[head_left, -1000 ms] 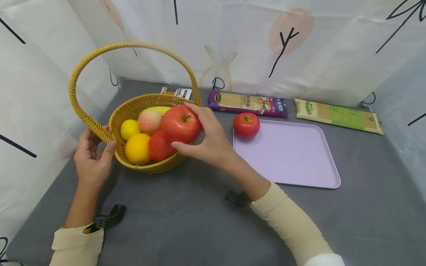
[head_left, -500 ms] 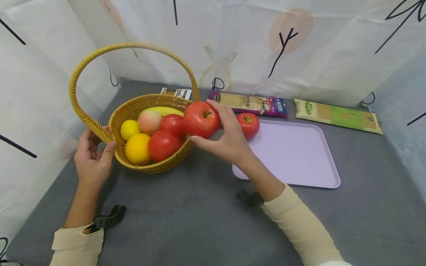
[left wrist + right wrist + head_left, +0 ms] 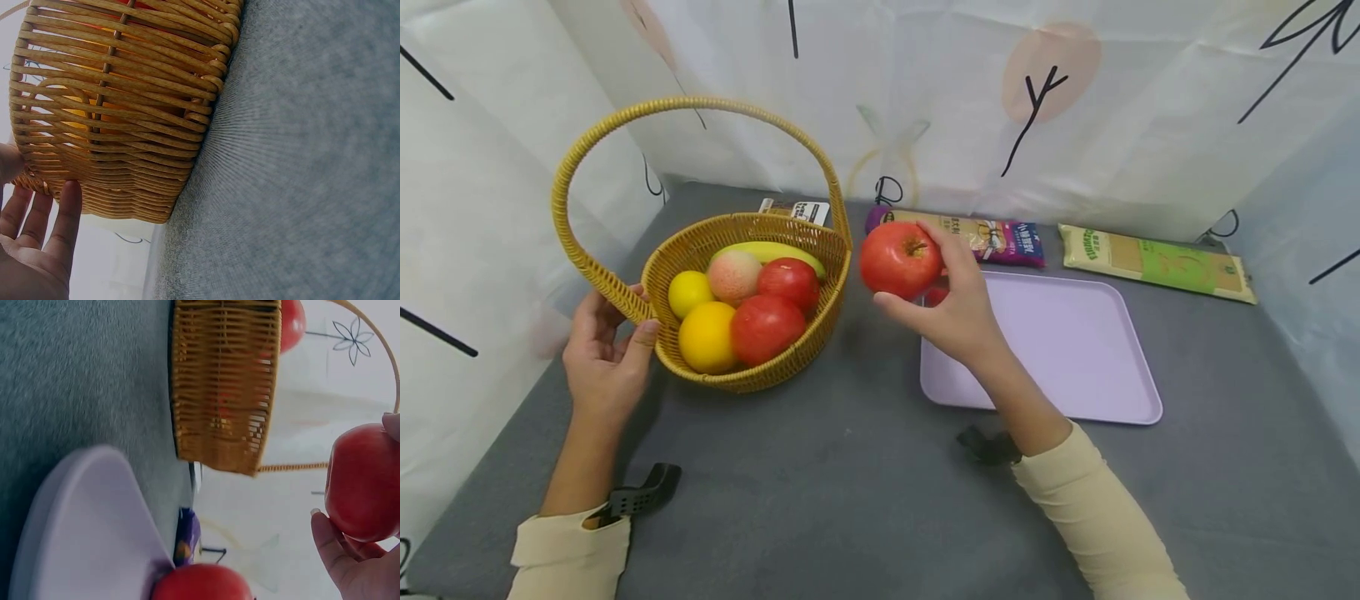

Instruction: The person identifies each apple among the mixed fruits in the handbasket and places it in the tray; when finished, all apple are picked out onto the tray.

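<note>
My right hand (image 3: 962, 312) grips a red apple (image 3: 895, 260) between thumb and fingers, held in the air between the basket and the tray. A second red apple (image 3: 203, 586) sits on the lilac tray (image 3: 1060, 350); the held one and the hand mostly hide it in the head view. My left hand (image 3: 606, 362) pinches the rim of the yellow wicker basket (image 3: 741, 382) at the handle's base, some fingers against its outer wall. Inside lie two red apples (image 3: 767, 329), an orange (image 3: 707, 337), a lemon (image 3: 689, 292), a peach (image 3: 733, 277) and a banana (image 3: 775, 252).
A purple noodle packet (image 3: 1018, 242) lies behind the tray, partly covered by the right hand. Farther right is a green and cream packet (image 3: 1157, 260). Another small packet (image 3: 808, 212) shows behind the basket. White printed cloth (image 3: 925, 100) hangs along the back of the grey table (image 3: 820, 492).
The right hand has carried the apple rightward, from over the basket to beside the tray's left edge, uncovering the fruit beneath. My left hand has stayed at the basket.
</note>
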A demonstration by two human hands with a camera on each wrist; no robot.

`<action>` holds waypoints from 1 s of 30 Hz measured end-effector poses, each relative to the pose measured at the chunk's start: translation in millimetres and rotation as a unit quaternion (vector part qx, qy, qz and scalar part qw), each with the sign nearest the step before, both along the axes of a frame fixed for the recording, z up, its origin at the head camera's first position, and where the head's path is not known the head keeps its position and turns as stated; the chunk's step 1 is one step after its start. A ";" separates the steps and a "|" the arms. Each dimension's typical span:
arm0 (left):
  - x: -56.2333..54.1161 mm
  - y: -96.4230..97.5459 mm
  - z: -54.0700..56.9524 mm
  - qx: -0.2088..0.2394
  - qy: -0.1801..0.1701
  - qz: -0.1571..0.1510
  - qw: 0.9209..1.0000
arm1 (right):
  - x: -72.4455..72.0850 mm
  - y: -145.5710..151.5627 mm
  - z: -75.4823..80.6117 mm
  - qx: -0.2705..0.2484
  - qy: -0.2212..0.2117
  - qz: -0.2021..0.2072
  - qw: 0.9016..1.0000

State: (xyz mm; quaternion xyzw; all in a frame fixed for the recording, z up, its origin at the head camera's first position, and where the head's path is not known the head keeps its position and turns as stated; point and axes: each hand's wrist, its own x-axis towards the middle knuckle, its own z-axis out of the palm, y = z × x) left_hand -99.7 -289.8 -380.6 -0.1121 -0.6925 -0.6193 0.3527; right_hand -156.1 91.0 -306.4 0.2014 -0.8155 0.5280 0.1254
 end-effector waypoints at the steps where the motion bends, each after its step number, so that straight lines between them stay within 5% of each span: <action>1: -0.1 -0.1 -0.2 -0.004 -0.001 0.002 1.000 | -0.4 3.0 0.1 -0.003 0.001 -0.003 1.000; 8: -1.3 0.8 -1.6 -0.013 -0.001 0.010 1.000 | -5.2 28.9 -0.7 0.007 0.010 -0.041 0.999; 17: 6.6 11.0 12.6 0.003 0.004 0.003 1.000 | -21.1 51.4 -7.5 0.005 -0.014 -0.099 0.995; 30: -1.0 -0.6 -2.0 0.002 0.004 0.003 1.000 | -33.1 83.5 -5.8 -0.010 -0.061 -0.143 0.988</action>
